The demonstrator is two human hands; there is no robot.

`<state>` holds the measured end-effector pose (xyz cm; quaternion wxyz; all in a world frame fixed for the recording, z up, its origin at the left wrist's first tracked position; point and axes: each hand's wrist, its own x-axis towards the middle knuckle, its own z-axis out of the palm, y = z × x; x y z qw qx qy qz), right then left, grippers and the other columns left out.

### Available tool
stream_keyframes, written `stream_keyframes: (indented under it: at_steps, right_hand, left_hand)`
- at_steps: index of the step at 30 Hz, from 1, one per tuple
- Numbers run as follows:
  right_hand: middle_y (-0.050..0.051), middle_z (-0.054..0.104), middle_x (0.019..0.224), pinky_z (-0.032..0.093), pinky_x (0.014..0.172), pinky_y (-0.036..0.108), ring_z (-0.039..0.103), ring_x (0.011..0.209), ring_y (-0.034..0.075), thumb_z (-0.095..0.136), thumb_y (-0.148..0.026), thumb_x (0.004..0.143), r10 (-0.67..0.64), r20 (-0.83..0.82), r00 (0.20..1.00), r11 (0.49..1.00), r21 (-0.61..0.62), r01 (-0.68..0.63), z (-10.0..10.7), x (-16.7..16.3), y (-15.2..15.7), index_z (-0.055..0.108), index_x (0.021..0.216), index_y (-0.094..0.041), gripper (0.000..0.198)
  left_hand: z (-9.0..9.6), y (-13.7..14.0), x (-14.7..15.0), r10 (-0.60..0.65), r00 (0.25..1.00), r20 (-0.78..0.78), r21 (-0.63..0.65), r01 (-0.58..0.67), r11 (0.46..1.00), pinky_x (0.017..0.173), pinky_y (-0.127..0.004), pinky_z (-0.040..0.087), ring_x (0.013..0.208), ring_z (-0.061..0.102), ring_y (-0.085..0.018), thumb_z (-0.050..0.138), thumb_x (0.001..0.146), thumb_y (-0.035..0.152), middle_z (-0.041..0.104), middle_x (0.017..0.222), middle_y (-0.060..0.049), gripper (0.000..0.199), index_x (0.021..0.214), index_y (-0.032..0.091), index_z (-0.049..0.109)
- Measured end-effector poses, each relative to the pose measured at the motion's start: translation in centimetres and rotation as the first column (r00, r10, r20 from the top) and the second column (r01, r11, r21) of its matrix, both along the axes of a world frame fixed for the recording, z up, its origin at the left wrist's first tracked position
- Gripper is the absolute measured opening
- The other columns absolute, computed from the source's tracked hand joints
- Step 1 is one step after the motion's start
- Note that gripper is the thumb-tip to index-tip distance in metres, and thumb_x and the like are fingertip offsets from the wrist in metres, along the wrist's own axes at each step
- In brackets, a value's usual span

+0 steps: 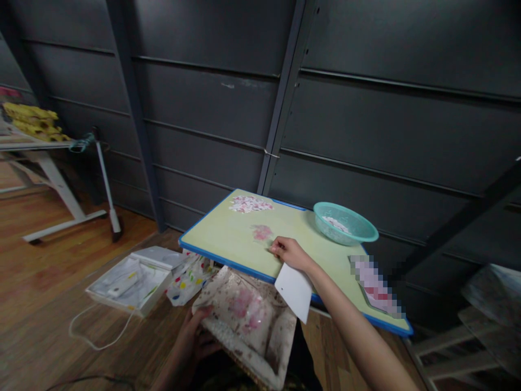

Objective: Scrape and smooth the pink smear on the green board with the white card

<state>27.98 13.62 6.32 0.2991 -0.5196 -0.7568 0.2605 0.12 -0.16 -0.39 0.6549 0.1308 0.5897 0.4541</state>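
My right hand (pixel 290 253) rests on the yellow-green table top (pixel 228 233) near its front edge, holding a white flat card (pixel 295 291) that hangs down over the edge. Just beyond the fingers lies a small pink pile of scraps (pixel 262 232); a larger white and pink pile (pixel 249 204) sits at the far edge. My left hand (pixel 195 336) grips the near left corner of a stained white tray (pixel 248 320), held below the table's front edge, with pink scraps inside.
A teal bowl (pixel 345 222) with white bits stands at the table's back right. A blurred-out flat item (pixel 376 285) lies at the right end. On the wooden floor left: an open white box (pixel 136 277) with a cable, a dotted bag (pixel 190 277), a white stand (pixel 61 190).
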Motion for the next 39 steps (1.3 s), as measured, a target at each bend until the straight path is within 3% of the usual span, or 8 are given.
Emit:
stream_keyframes:
  at_steps: [8, 12, 22, 34, 39]
  right_hand:
    - [0.003, 0.07, 0.068, 0.042, 0.064, 0.027, 0.058, 0.066, 0.017, 0.061, -0.02, 0.076, -0.065, -0.032, 0.997, 0.998, -0.018, 0.064, 0.5, 0.8, -0.1, 0.071, 0.072, -0.017, 0.011]
    - [0.002, 0.066, 0.061, 0.039, 0.061, 0.026, 0.055, 0.059, 0.015, 0.057, -0.012, 0.074, -0.087, 0.029, 0.996, 0.994, -0.061, 0.088, 0.4, 0.9, -0.1, 0.065, 0.063, -0.017, 0.015]
    - [0.008, 0.072, 0.075, 0.036, 0.066, 0.026, 0.059, 0.067, 0.016, 0.06, -0.016, 0.09, -0.116, 0.272, 0.955, 0.993, 0.062, 0.103, 1.4, 0.0, -0.6, 0.063, 0.073, -0.018, 0.018]
    - [0.002, 0.067, 0.059, 0.039, 0.055, 0.024, 0.055, 0.056, 0.014, 0.065, -0.018, 0.075, -0.1, -0.044, 0.994, 0.982, -0.167, 0.092, 1.0, 0.0, -0.4, 0.067, 0.068, -0.017, 0.007]
    - [0.002, 0.068, 0.06, 0.038, 0.05, 0.023, 0.05, 0.049, 0.01, 0.064, -0.014, 0.06, -0.053, -0.208, 0.977, 0.955, -0.296, -0.011, 1.8, 0.4, -0.4, 0.068, 0.068, -0.015, 0.01]
  left_hand:
    - [0.8, -0.2, 0.1, -0.001, 1.0, -0.015, -0.004, 0.001, 1.0, 0.066, -0.043, 0.063, 0.068, 0.072, -0.025, 0.067, 0.085, 0.032, 0.069, 0.092, -0.007, 0.058, 0.139, 0.023, 0.05]
    - [0.9, -0.2, 0.1, -0.011, 1.0, -0.006, 0.004, 0.011, 1.0, 0.063, -0.042, 0.063, 0.067, 0.072, -0.025, 0.067, 0.086, 0.032, 0.069, 0.092, -0.007, 0.058, 0.141, 0.022, 0.049]
    - [0.5, -0.1, -0.1, -0.013, 1.0, 0.025, 0.011, 0.012, 1.0, 0.066, -0.044, 0.063, 0.067, 0.073, -0.026, 0.068, 0.085, 0.032, 0.073, 0.099, -0.01, 0.062, 0.144, 0.024, 0.048]
    - [-0.1, 0.1, -0.1, 0.012, 1.0, 0.014, -0.014, -0.012, 1.0, 0.065, -0.043, 0.062, 0.068, 0.072, -0.027, 0.071, 0.082, 0.033, 0.072, 0.091, -0.009, 0.059, 0.137, 0.022, 0.053]
    - [0.1, 0.0, -0.2, -0.005, 1.0, 0.015, -0.009, 0.006, 1.0, 0.063, -0.042, 0.062, 0.066, 0.071, -0.025, 0.068, 0.085, 0.033, 0.071, 0.089, -0.007, 0.053, 0.135, 0.024, 0.052]
